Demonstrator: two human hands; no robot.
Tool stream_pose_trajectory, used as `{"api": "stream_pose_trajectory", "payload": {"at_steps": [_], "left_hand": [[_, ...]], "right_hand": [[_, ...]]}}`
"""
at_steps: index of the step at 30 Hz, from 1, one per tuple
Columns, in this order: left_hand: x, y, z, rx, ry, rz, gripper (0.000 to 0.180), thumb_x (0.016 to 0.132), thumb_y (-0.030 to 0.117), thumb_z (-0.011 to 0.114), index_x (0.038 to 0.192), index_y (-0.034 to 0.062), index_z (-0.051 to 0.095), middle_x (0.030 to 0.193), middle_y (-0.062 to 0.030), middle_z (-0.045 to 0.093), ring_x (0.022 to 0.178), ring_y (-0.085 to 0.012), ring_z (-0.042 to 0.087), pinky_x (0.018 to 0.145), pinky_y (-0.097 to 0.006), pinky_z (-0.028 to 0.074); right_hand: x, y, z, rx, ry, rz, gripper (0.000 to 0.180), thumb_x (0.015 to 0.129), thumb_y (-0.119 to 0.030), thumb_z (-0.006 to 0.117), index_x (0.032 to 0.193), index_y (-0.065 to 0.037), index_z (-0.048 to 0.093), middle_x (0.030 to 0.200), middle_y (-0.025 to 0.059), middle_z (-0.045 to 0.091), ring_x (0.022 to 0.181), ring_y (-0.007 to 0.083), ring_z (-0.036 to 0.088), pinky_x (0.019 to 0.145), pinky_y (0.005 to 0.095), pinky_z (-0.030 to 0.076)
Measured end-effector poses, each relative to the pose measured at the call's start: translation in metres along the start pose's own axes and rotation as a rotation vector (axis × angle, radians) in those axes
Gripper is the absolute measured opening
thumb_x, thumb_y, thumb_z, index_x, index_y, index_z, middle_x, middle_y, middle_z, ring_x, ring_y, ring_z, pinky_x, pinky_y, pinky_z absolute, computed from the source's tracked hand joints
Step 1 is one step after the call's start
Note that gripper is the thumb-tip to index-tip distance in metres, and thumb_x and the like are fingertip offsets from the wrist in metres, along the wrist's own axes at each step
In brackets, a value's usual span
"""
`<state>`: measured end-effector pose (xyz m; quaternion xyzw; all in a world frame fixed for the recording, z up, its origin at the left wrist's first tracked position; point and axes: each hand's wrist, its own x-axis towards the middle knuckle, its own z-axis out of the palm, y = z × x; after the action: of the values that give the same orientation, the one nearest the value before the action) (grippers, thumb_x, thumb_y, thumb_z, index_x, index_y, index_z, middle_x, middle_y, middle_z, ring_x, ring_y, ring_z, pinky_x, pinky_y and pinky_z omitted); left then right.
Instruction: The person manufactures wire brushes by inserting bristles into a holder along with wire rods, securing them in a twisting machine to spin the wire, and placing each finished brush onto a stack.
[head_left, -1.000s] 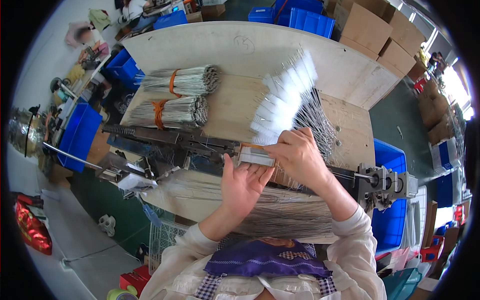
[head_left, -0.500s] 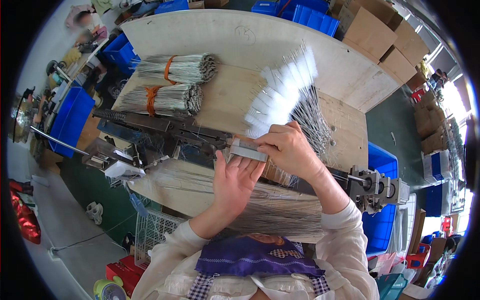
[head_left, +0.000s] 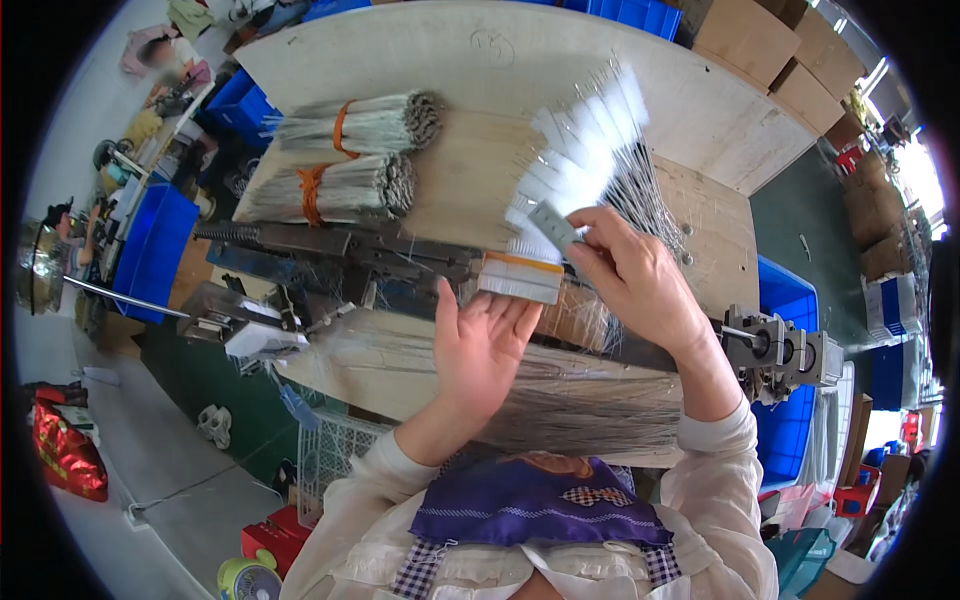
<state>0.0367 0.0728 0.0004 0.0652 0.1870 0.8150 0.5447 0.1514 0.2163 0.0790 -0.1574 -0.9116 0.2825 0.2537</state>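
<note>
Palm up, my left hand (head_left: pixel 477 352) has its fingers stretched out, fingertips at the front edge of a white bristle block (head_left: pixel 520 283) with a yellow-orange strip along its top. The block sits on a long dark metal machine (head_left: pixel 385 255). My right hand (head_left: pixel 640 272) pinches a small grey metal plate (head_left: pixel 553 226), held tilted above the block's right end. Just beyond, several white-bristled wire brushes (head_left: pixel 585 150) lie fanned out, their twisted wire stems (head_left: pixel 655 205) pointing right and toward me.
Two wire bundles (head_left: pixel 375 122) tied with orange bands lie at the back left. Many loose wires (head_left: pixel 590 410) spread along the table's near side. A metal clamp unit (head_left: pixel 780 355) stands at the machine's right end, near a blue bin (head_left: pixel 785 440). A wooden board (head_left: pixel 440 50) closes the back.
My right hand has lifted the grey metal plate off the white bristle block, uncovering its yellow-orange strip. My left hand stays beside the block. The whole view has shifted slightly.
</note>
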Motion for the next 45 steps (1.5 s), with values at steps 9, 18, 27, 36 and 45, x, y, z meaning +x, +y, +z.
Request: {"api": "stream_pose_trajectory", "payload": {"at_steps": [9,18,27,36,45], "left_hand": [[0.001,0.008,-0.003,-0.123,0.1,-0.059,0.072,0.097,0.056,0.04,0.13,-0.0083,0.043,0.135,-0.017,0.048,0.127,-0.0277,0.044,0.107,-0.039,0.034],[0.002,0.0,-0.004,0.029,0.096,-0.071,0.037,0.099,0.027,0.046,0.123,-0.0007,0.051,0.132,-0.0131,0.051,0.129,-0.0246,0.044,0.111,-0.039,0.034],[-0.003,-0.059,-0.025,0.076,0.109,-0.114,0.035,0.09,0.003,0.049,0.125,-0.0024,0.048,0.129,-0.0121,0.052,0.126,-0.022,0.046,0.112,-0.037,0.033],[-0.099,0.052,-0.071,0.418,-0.475,0.025,0.051,0.093,0.011,0.054,0.141,-0.0014,0.043,0.136,-0.0219,0.051,0.13,-0.0397,0.045,0.111,-0.05,0.034],[-0.22,0.221,-0.186,2.04,1.777,0.305,0.079,0.083,0.019,0.067,0.151,0.0162,0.027,0.114,-0.0286,0.062,0.102,-0.0413,0.063,0.086,-0.046,0.05]], "right_hand": [[-0.016,-0.029,0.034,-0.589,-0.246,-0.111,0.05,0.072,-0.002,0.059,0.12,0.011,0.05,0.069,0.0107,0.062,0.059,0.0213,0.066,0.047,0.033,0.05],[-0.034,-0.017,0.023,-0.577,-0.225,-0.103,0.034,0.072,-0.003,0.062,0.102,0.008,0.05,0.069,0.0136,0.06,0.059,0.0233,0.066,0.046,0.0323,0.049],[-0.157,0.058,0.07,-0.359,-0.443,0.195,0.02,0.082,-0.01,0.058,0.101,-0.004,0.056,0.08,0.0141,0.064,0.068,0.0361,0.065,0.057,0.0447,0.052],[-0.136,0.042,0.018,0.032,-0.216,-0.025,0.026,0.07,-0.004,0.066,0.093,-0.004,0.056,0.072,0.0147,0.059,0.065,0.0313,0.062,0.053,0.0425,0.048],[-0.127,0.036,-0.048,0.596,0.788,-0.174,0.022,0.092,-0.013,0.06,0.076,-0.004,0.047,0.059,0.0044,0.044,0.048,0.0119,0.038,0.045,0.0289,0.028]]}}
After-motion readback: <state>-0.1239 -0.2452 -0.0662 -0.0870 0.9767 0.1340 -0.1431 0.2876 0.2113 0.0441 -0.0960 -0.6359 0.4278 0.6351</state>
